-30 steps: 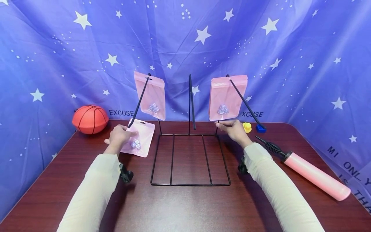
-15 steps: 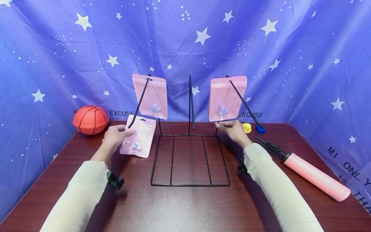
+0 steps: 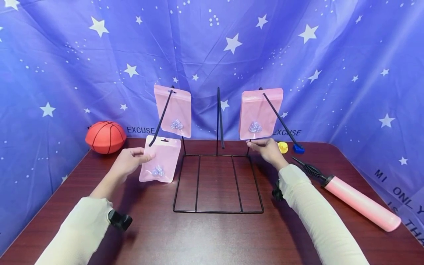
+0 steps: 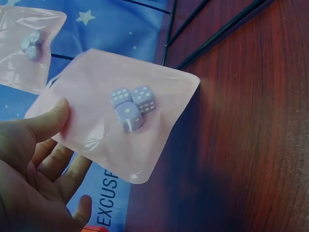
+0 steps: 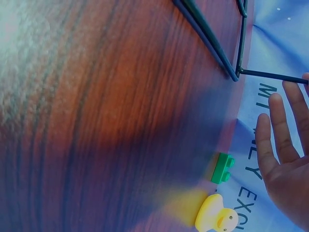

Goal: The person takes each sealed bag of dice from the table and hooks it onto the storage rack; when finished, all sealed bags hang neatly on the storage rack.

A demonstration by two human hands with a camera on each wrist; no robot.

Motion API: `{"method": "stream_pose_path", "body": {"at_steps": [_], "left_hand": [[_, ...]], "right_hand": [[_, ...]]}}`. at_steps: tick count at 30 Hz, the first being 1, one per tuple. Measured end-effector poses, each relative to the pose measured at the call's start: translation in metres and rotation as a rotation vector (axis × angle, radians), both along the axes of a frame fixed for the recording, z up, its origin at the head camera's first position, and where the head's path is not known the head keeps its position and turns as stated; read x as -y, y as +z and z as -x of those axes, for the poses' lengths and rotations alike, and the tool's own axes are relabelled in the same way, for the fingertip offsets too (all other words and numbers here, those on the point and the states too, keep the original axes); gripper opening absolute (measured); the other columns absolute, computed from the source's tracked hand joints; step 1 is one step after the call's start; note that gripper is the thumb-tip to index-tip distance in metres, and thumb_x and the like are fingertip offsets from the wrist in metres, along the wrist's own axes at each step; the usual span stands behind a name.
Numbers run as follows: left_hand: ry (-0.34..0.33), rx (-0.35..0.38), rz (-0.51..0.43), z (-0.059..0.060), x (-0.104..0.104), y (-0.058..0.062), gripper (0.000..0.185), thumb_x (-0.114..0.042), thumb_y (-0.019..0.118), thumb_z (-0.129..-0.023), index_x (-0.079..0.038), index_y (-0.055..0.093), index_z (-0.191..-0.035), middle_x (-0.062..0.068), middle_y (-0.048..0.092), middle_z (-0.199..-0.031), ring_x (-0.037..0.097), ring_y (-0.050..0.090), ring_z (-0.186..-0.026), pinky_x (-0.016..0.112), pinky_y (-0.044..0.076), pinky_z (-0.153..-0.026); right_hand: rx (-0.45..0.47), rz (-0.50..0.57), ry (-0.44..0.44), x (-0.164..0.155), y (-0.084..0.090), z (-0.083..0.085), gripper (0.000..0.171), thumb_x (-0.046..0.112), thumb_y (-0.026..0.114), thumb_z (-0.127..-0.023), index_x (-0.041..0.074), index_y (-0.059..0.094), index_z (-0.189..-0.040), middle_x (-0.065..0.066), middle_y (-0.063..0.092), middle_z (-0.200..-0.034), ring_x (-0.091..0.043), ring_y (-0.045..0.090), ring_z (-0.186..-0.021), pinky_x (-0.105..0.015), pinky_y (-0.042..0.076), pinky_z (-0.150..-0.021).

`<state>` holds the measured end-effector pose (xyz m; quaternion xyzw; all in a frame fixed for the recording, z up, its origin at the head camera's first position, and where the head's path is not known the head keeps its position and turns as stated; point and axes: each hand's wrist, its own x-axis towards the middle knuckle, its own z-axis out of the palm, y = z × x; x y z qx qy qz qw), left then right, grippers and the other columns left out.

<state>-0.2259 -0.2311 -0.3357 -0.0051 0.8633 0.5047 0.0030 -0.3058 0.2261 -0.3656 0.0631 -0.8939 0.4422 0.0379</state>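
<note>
My left hand (image 3: pixel 127 162) pinches the left edge of a pale pink zip pouch (image 3: pixel 167 158) between thumb and fingers. Lavender dice (image 4: pixel 129 107) show through its front. The pouch is upright, its hang hole facing up, and the tip of the rack's left hook overlaps its top corner in the head view. At the black wire display rack (image 3: pixel 218 212), my right hand (image 3: pixel 269 150) holds the right upright near its base with thumb and fingertips. One pink pouch (image 3: pixel 177 110) hangs on the left hook; pink pouches (image 3: pixel 260 110) hang layered on the right one. The middle hook is bare.
An orange toy basketball (image 3: pixel 106 137) sits at the back left. Behind the right hand stand a yellow rubber duck (image 3: pixel 283 147) and a blue toy brick (image 3: pixel 299 148); a green brick (image 5: pixel 222 167) shows in the right wrist view. A pink hand pump (image 3: pixel 362 202) lies at right.
My left forearm has swung left and the pouch has tipped up from lying near the table to facing me. The right hand stays at the upright.
</note>
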Motion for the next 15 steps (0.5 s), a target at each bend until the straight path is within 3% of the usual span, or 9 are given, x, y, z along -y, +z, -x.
{"method": "stream_pose_path", "body": {"at_steps": [5, 11, 15], "left_hand": [[-0.097, 0.007, -0.03, -0.01, -0.004, 0.005, 0.033, -0.02, 0.075, -0.094, 0.008, 0.069, -0.109, 0.001, 0.075, -0.088, 0.01, 0.059, -0.087, 0.043, 0.04, -0.097], [-0.194, -0.036, 0.006, -0.023, -0.011, 0.015, 0.037, -0.022, 0.073, -0.096, 0.005, 0.069, -0.12, 0.01, 0.076, -0.102, 0.009, 0.065, -0.094, 0.047, 0.043, -0.102], [-0.242, -0.081, 0.02, -0.034, -0.013, 0.022, 0.036, -0.02, 0.073, -0.096, 0.004, 0.069, -0.122, 0.012, 0.076, -0.105, 0.008, 0.067, -0.095, 0.041, 0.045, -0.101]], "right_hand": [[0.003, -0.003, -0.003, 0.0, 0.0, 0.0, 0.041, 0.033, 0.069, -0.099, 0.002, 0.071, -0.126, -0.022, 0.071, -0.118, -0.034, 0.066, -0.113, -0.051, 0.051, -0.099], [0.028, 0.009, -0.004, -0.001, -0.001, 0.0, 0.044, 0.036, 0.067, -0.1, 0.002, 0.07, -0.128, -0.022, 0.071, -0.12, -0.035, 0.066, -0.113, -0.051, 0.051, -0.099], [0.007, 0.007, 0.003, -0.001, -0.001, 0.0, 0.042, 0.035, 0.068, -0.099, 0.002, 0.071, -0.126, -0.022, 0.072, -0.116, -0.035, 0.068, -0.109, -0.05, 0.052, -0.097]]}}
